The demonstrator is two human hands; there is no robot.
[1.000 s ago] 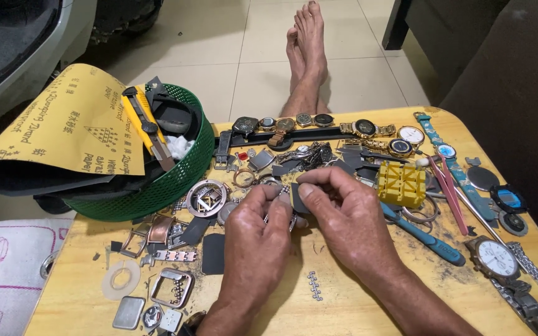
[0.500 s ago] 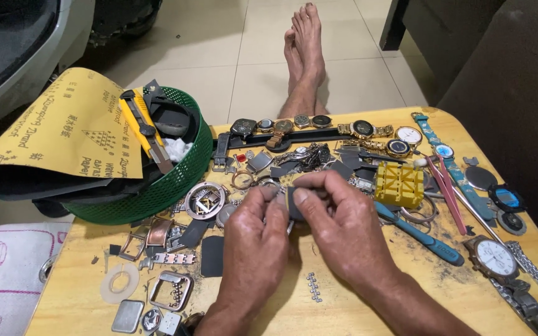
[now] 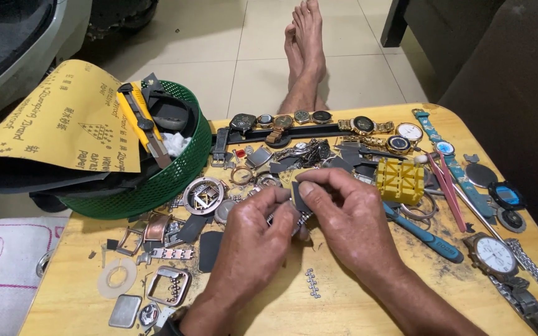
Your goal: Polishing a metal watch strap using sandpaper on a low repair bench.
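Both hands have drawn a little closer over the middle of the worktop [image 3: 344, 305], the rest lying as before. Left hand [image 3: 250, 242] and right hand [image 3: 350, 218] meet fingertip to fingertip, and each grip is pinched shut on one small dark watch part [image 3: 298, 198] with a bit of metal band [image 3: 303, 218] hanging below it, held just above the wood.

Behind the hands a row of about seven watches [image 3: 319, 121] lies along the far edge; two more sit at the right, a blue one [image 3: 507, 196] and a white-dialled one [image 3: 493, 254] on a steel bracelet. One yellow block [image 3: 400, 180] stands just right of the right hand, with one blue-handled tool [image 3: 428, 239] beside it and a pair of pink tweezers [image 3: 446, 186] further right. One round watch case [image 3: 203, 195] lies left of the hands, and one short link strip [image 3: 311, 283] below them.

One green basket [image 3: 175, 180] at the left holds one yellow knife [image 3: 141, 121]. A yellow sheet of sandpaper [image 3: 57, 127], printed in dark letters and triangles, drapes over its left side.
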